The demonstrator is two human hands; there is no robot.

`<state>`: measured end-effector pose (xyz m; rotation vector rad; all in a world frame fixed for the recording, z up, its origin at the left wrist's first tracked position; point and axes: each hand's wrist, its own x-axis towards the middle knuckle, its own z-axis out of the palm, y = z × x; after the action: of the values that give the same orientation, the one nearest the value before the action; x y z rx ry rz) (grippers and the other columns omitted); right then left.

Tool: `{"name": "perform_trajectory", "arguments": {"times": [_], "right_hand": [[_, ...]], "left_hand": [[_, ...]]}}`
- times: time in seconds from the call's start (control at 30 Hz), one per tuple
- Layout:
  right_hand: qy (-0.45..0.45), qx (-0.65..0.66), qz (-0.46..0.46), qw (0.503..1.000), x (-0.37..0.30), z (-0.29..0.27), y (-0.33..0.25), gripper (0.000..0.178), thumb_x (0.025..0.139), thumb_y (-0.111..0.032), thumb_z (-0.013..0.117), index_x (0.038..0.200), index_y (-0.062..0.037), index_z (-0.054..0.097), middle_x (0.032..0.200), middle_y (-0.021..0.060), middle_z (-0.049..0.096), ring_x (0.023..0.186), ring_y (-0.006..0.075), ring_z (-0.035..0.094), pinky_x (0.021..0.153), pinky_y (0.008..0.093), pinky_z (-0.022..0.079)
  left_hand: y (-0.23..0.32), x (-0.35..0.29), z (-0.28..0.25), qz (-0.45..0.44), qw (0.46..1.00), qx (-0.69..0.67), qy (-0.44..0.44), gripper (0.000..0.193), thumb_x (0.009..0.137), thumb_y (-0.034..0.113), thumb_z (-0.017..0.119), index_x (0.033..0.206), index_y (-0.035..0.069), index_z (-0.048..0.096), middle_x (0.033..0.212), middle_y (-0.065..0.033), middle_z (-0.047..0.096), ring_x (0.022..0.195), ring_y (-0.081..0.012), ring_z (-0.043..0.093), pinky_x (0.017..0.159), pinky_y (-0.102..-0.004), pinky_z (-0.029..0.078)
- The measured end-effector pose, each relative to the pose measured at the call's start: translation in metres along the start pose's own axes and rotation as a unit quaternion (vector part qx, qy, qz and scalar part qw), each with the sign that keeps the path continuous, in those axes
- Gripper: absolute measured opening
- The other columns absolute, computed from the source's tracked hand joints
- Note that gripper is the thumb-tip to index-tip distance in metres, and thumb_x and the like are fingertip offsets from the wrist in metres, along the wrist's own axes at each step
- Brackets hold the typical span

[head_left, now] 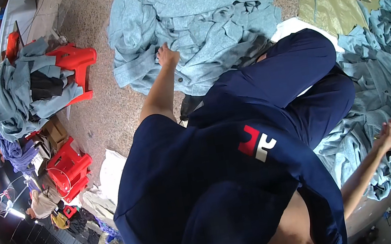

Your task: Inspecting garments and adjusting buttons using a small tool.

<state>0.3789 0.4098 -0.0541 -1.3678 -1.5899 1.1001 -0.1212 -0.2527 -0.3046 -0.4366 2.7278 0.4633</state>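
Speckled floor (pixel 90 24), red stools (pixel 76 61); left hand (pixel 168 57) at grey-blue garments (pixel 207 32), can't tell if clamped; right hand (pixel 386 137), fingers apart

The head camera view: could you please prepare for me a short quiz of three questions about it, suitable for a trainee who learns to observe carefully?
1. Multiple choice: which hand is at the large garment pile near the upper edge of the view?
A) only the left
B) only the right
C) neither
2. True or false: the right hand is touching the dark blue trousers.
3. Fill in the colour: the plastic stools on the left side are ____.

Key:
1. A, the left hand.
2. False; it shows against the grey-blue garments on the right side, away from the trousers.
3. Red.
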Motion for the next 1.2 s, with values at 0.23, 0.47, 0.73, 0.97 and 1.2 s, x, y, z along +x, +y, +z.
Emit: {"name": "perform_trajectory", "arguments": {"times": [0.23,0.47,0.73,0.97,1.2], "right_hand": [[-0.153,-0.017,-0.002,0.988,-0.123,0.111,-0.043,0.019,0.095,-0.01,0.06,0.113,-0.0046,0.063,0.1,0.0018,0.068,0.07,0.0011,0.054,0.051,0.0139,0.03],[-0.303,-0.043,-0.161,0.938,-0.235,0.21,-0.126,0.057,0.086,-0.004,0.068,0.137,-0.0002,0.045,0.129,0.0146,0.053,0.105,0.0203,0.057,0.091,0.0322,0.046],[-0.296,0.195,-0.025,0.935,-0.217,0.179,-0.113,0.038,0.083,-0.026,0.073,0.108,-0.0013,0.058,0.108,0.0094,0.06,0.102,0.0217,0.058,0.093,0.0363,0.05],[-0.091,0.257,-0.194,0.942,-0.17,0.021,-0.195,0.037,0.092,-0.025,0.053,0.107,0.0081,0.057,0.071,0.0065,0.052,0.055,0.0123,0.046,0.07,0.032,0.046],[-0.031,0.364,-0.192,0.911,-0.154,-0.187,-0.212,0.016,0.086,-0.006,0.049,0.078,0.0068,0.056,0.061,0.0076,0.04,0.057,0.0211,0.042,0.062,0.0355,0.043]], "left_hand": [[0.034,-0.005,0.052,0.117,0.974,-0.185,-0.064,0.039,0.086,0.028,0.065,0.12,0.009,0.06,0.12,-0.0189,0.06,0.109,-0.0377,0.058,0.096,-0.0416,0.047],[0.256,-0.256,-0.085,0.58,0.614,-0.426,-0.323,0.022,0.091,0.023,0.058,0.105,0.006,0.058,0.082,-0.0136,0.062,0.078,-0.0311,0.063,0.069,-0.0387,0.049],[0.258,-0.284,-0.121,0.713,0.509,-0.456,-0.156,0.043,0.072,0.005,0.068,0.113,0.006,0.053,0.117,-0.0114,0.055,0.105,-0.0311,0.058,0.081,-0.0395,0.051],[0.197,-0.189,-0.058,0.704,0.687,-0.166,-0.06,0.044,0.063,0.009,0.072,0.105,0.007,0.06,0.106,-0.0103,0.061,0.102,-0.0294,0.06,0.085,-0.0421,0.046],[0.104,-0.116,-0.047,0.623,0.774,0.009,-0.109,0.043,0.061,0.006,0.063,0.104,0.01,0.058,0.097,-0.0096,0.064,0.096,-0.0284,0.063,0.081,-0.0384,0.041]]}}
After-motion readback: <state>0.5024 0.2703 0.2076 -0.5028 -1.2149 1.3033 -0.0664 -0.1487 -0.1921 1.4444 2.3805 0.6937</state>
